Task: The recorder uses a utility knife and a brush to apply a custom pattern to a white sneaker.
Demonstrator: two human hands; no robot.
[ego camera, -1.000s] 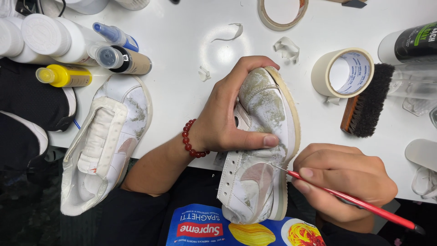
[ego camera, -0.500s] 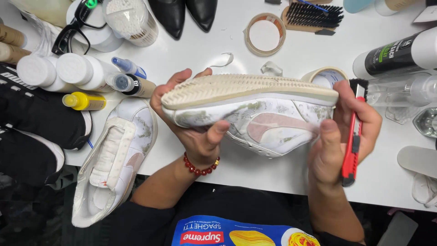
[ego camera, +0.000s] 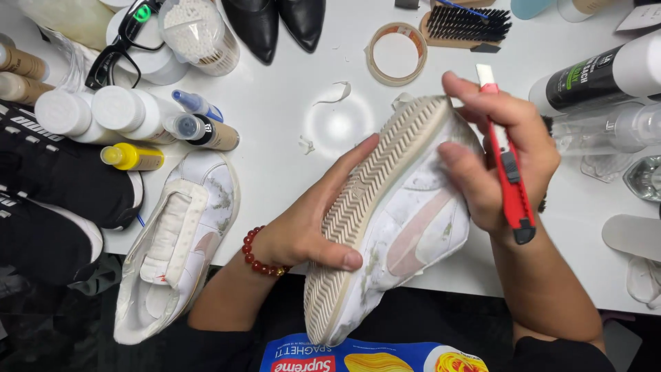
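Since half a second ago, the white sneaker (ego camera: 385, 227) has been swung from lying crosswise to standing lengthwise, its toe now pointing down toward the person and its ribbed sole turned to the left. It is held in the air above the white worktop (ego camera: 289, 96) and touches nothing but the hands.

The left hand (ego camera: 310, 227) is clamped on the shoe from below, with the thumb pressed across the sole and the fingers laid along its edge. The right hand (ego camera: 496, 148) is closed on a red utility knife (ego camera: 508, 172), which is pinned against the palm while the fingertips rest on the stained side panel near the heel. Whether the blade is extended cannot be told; only a pale tip is seen at the top.

The step in hand is judged to be inspection and repositioning of the shoe, not cutting: the knife is carried idle, alongside the upper. For any work at the sole edge, the knife would first have to be regripped and its tip brought to the seam, away from the left thumb.

The matching sneaker (ego camera: 175, 244) lies left on the worktop edge, beside a yellow-capped bottle (ego camera: 131, 157); a tape roll (ego camera: 394, 54) lies further back.
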